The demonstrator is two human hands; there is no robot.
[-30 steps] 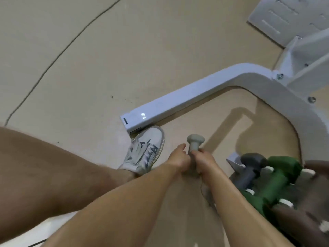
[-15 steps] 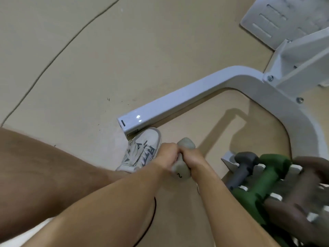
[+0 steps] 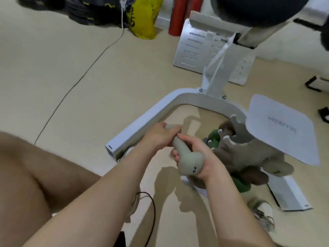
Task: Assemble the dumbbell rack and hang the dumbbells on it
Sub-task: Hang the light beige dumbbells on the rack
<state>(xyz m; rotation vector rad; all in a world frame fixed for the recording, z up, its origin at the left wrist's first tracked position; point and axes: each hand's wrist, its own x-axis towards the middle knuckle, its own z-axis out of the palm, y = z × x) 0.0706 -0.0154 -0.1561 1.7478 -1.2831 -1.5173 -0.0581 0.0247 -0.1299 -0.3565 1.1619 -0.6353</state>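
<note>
both hands are holding one pale grey-green dumbbell with a matte rubbery coating (image 3: 185,154) above the beige floor (image 3: 71,72). the left hand (image 3: 160,136) is wrapping its fingers closed around the far rounded head and the upper part of the thin handle. the right hand (image 3: 201,157) is gripping the near end, fingers curled tightly around the handle and the palm cupping the bulb-shaped head, where a black "2" is printed. the dumbbell is lying tilted, the far end higher in the view, and it is not touching the floor.

just to the right of the hands the white metal rack with a curved square-tube base (image 3: 146,122) is standing on the floor. its white hook-shaped arms (image 3: 236,125) are carrying several dumbbells, blurred: a green one (image 3: 214,138) and brownish-grey ones (image 3: 249,157), all smooth and rounded. a flat white plate with faint grey lettering (image 3: 281,129) is sitting above them, near the right edge of the rack.

a thin dark cable (image 3: 80,81) is running across the floor on the left, and a yellow plastic bag (image 3: 144,18) is lying at the far edge.
</note>
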